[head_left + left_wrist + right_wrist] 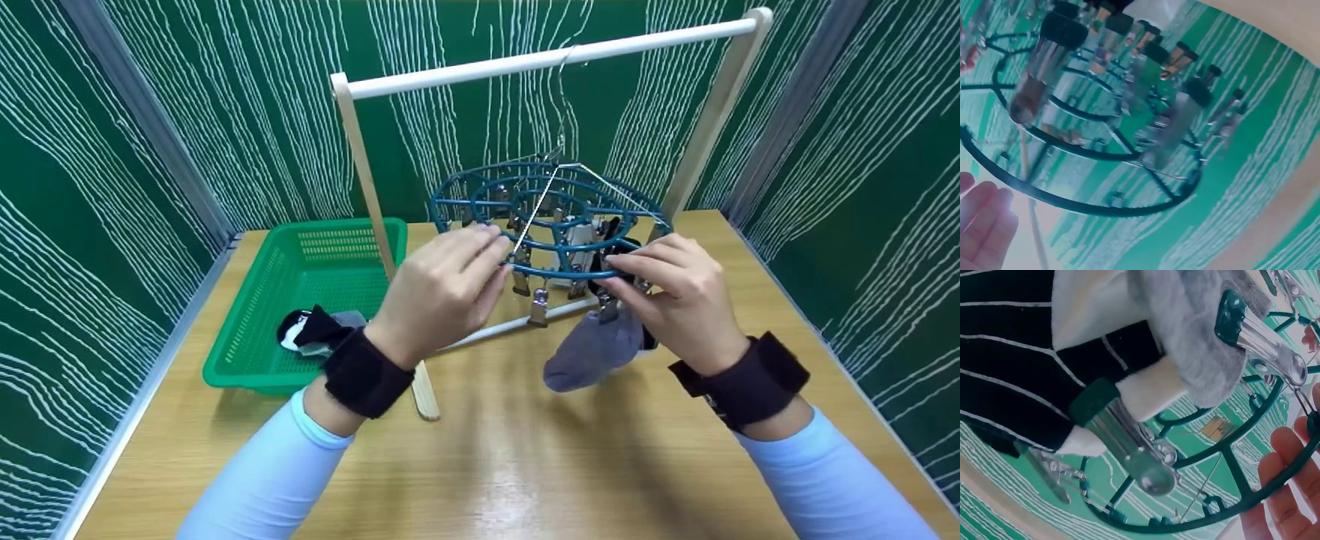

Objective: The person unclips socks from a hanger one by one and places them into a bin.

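A round green clip hanger [559, 247] hangs from the rack's bar and carries metal clips. My right hand [675, 300] pinches its near rim on the right; in the right wrist view the fingers [1286, 478] lie behind the rim. My left hand [450, 289] is at the rim's left side, fingers fairly straight; in the left wrist view those fingertips [1002, 199] are beside the rim, not seen curled round it. A grey sock [596, 349] hangs from a clip beneath the right hand. Beside it a black sock with white lines [1010, 354] is clipped too.
At the left stands a green basket [225, 330] with black, white and grey socks [315, 330] in it. The rack has a white bar [480, 69], wooden posts [709, 120] and a wooden foot [425, 394] on the wooden table [487, 465]. Green walls surround it.
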Action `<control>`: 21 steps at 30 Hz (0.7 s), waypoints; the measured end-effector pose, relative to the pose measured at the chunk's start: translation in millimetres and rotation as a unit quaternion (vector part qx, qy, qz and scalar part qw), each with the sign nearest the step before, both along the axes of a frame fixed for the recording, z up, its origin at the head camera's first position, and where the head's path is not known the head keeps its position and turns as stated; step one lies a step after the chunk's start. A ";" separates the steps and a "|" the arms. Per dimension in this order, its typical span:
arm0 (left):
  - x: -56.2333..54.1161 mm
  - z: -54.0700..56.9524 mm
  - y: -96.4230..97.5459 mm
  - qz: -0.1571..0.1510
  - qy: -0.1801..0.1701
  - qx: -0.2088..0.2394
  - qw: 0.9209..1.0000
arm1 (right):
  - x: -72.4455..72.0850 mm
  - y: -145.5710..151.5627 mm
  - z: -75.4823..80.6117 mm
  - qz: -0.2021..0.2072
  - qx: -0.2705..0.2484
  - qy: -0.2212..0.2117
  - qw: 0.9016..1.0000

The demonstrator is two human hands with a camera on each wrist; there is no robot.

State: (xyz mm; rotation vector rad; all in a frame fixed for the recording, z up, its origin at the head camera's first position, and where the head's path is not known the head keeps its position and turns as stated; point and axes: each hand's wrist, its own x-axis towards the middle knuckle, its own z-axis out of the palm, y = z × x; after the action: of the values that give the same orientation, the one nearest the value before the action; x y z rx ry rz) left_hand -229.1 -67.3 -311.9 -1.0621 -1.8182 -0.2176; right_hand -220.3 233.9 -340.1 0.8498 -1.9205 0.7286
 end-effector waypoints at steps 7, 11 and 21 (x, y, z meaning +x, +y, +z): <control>5.0 -3.5 14.7 -0.005 0.034 -0.022 0.999 | 1.3 -15.1 1.2 -0.006 0.000 0.010 1.000; 4.6 -5.2 20.1 0.021 0.069 -0.044 0.996 | 1.0 -23.4 0.9 -0.006 0.001 0.016 1.000; -0.4 -11.5 23.5 0.038 0.111 -0.060 0.991 | 2.5 -34.3 -2.8 -0.017 0.014 0.014 1.000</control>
State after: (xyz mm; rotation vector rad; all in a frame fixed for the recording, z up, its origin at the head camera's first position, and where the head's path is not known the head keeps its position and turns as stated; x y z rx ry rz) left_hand -229.5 -43.8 -323.5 -1.0529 -1.6835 0.0557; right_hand -217.8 199.6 -342.9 0.8371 -1.9205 0.6679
